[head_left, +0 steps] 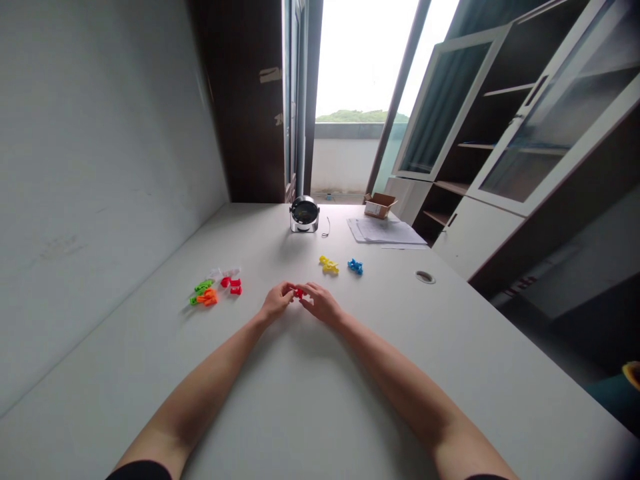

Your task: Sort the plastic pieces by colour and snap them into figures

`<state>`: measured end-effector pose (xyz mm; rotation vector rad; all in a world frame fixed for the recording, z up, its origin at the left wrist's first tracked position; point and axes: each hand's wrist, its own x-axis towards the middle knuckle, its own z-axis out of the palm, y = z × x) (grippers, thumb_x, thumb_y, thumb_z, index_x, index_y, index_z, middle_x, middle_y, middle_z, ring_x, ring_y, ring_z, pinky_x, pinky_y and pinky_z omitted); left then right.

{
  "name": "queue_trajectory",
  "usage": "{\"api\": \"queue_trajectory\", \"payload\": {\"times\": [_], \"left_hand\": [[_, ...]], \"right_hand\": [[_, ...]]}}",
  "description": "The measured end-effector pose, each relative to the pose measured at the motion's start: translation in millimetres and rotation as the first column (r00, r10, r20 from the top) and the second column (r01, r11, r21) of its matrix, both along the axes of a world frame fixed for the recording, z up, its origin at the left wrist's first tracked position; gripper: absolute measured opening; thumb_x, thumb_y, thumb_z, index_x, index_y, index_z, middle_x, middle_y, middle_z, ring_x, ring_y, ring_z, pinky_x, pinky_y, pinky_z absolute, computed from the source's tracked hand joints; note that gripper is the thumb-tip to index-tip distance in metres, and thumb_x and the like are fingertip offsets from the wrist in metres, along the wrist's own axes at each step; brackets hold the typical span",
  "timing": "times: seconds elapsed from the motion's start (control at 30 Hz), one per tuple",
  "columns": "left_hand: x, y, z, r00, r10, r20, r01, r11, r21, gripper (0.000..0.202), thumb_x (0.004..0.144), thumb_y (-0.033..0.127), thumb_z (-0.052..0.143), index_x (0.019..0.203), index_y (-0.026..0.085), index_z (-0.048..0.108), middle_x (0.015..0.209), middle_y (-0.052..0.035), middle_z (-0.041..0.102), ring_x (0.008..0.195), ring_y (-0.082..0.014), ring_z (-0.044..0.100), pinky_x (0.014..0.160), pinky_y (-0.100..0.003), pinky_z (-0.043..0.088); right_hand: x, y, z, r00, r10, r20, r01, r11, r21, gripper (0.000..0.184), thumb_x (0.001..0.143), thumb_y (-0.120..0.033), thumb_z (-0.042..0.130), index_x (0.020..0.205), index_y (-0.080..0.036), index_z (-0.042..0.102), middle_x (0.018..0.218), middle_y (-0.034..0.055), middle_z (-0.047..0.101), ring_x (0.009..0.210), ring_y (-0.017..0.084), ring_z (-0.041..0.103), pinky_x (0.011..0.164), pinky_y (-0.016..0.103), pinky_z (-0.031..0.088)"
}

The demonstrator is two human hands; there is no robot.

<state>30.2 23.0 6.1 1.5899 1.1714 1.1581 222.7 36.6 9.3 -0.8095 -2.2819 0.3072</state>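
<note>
My left hand (277, 301) and my right hand (321, 304) meet over the middle of the table, fingertips pinched around a small red plastic piece (299, 293). Fingers cover much of it, so its exact shape is hidden. To the left lie several loose red pieces (235, 291) of the same colour. Around them are white pieces (231, 273), green pieces (203, 287) and orange pieces (207, 298). Beyond my right hand sit a cluster of yellow pieces (329, 265) and a cluster of blue pieces (355, 267).
On the white table (300, 400), a round black lamp-like device (304, 213) stands at the back, beside a thin cord (327, 230). Paper sheets (387, 232) and an open cardboard box (380, 205) lie back right. A round cable hole (425, 277) is at right; a wall borders the left.
</note>
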Motion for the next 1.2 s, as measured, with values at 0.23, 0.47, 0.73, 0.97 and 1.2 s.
{"api": "queue_trajectory", "payload": {"times": [0.23, 0.47, 0.73, 0.97, 1.2], "left_hand": [[-1.7, 0.5, -3.1, 0.999, 0.021, 0.047, -0.020, 1.000, -0.019, 0.027, 0.080, 0.027, 0.063, 0.106, 0.018, 0.063, 0.096, -0.0074, 0.071, 0.076, -0.0150, 0.064, 0.070, -0.026, 0.050], [-3.0, -2.8, 1.0, 0.999, 0.032, -0.006, -0.031, 0.999, 0.035, 0.025, 0.080, 0.032, 0.065, 0.101, 0.017, 0.065, 0.095, -0.0070, 0.070, 0.076, -0.0154, 0.063, 0.072, -0.027, 0.049], [-2.2, -2.7, 0.8, 1.000, 0.015, -0.006, -0.015, 0.998, 0.065, 0.028, 0.083, 0.038, 0.064, 0.100, 0.016, 0.068, 0.093, -0.0068, 0.070, 0.073, -0.0144, 0.060, 0.069, -0.026, 0.047], [-2.7, -1.1, 0.3, 1.000, 0.005, 0.027, -0.006, 0.999, 0.039, 0.034, 0.083, 0.044, 0.065, 0.101, 0.015, 0.069, 0.089, -0.0067, 0.069, 0.070, -0.0143, 0.058, 0.067, -0.026, 0.047], [-2.9, -2.4, 4.1, 0.999, 0.003, 0.033, -0.002, 1.000, -0.013, 0.038, 0.084, 0.051, 0.061, 0.096, 0.015, 0.068, 0.087, -0.0082, 0.070, 0.071, -0.0161, 0.060, 0.067, -0.027, 0.048]], "right_hand": [[1.9, 5.4, -3.3, 0.996, -0.070, -0.059, 0.068, 0.997, -0.039, 0.037, 0.092, -0.019, 0.062, 0.129, -0.022, 0.059, 0.098, 0.0052, 0.066, 0.085, 0.016, 0.061, 0.081, 0.029, 0.050], [1.8, 4.6, -1.9, 0.993, -0.074, -0.089, 0.064, 0.992, -0.110, 0.030, 0.093, -0.031, 0.063, 0.121, -0.022, 0.064, 0.096, 0.0059, 0.069, 0.081, 0.016, 0.063, 0.077, 0.027, 0.052], [2.4, 5.5, -2.1, 0.988, -0.116, -0.099, 0.099, 0.983, -0.155, 0.032, 0.097, -0.040, 0.059, 0.121, -0.021, 0.066, 0.097, 0.0060, 0.071, 0.071, 0.014, 0.063, 0.071, 0.026, 0.051], [4.2, 2.4, 0.6, 0.988, -0.094, -0.120, 0.075, 0.985, -0.155, 0.037, 0.098, -0.034, 0.055, 0.133, -0.025, 0.056, 0.096, 0.0036, 0.071, 0.077, 0.014, 0.064, 0.074, 0.026, 0.052], [2.4, 4.9, -3.9, 0.984, -0.126, -0.125, 0.111, 0.986, -0.121, 0.039, 0.092, -0.024, 0.061, 0.130, -0.025, 0.056, 0.094, 0.0023, 0.070, 0.076, 0.014, 0.064, 0.076, 0.026, 0.051]]}}
